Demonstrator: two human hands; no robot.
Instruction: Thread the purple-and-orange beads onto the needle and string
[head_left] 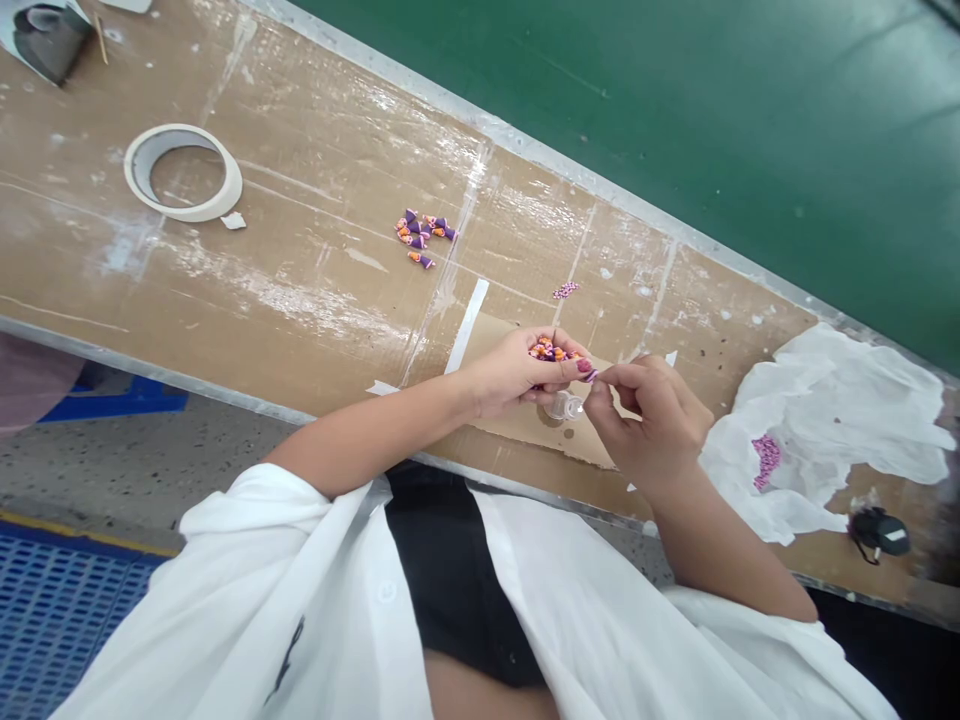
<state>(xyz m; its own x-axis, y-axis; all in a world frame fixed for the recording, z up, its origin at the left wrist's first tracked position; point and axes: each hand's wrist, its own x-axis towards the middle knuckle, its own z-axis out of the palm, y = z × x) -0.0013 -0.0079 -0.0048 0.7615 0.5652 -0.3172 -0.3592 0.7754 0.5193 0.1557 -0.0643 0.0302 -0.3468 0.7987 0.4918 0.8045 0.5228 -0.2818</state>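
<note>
My left hand [517, 375] is cupped over the brown worktable [300, 290] and holds a heap of several tiny orange-and-purple pieces [551, 351] in its palm. My right hand [649, 425] is just to its right, fingers pinched together against the left thumb on something too small to make out. A small clear bottle or cap [564, 405] shows just below the two hands. Farther up the table lies a loose cluster of the same orange-and-purple pieces [421, 235].
A roll of masking tape [184, 172] lies at the left. A crumpled white cloth or bag [825, 430] with pink beads [766, 460] sits at the right, a small black object [879, 532] beside it. Some pink beads [565, 290] lie on the table. A green surface [675, 100] borders the far edge.
</note>
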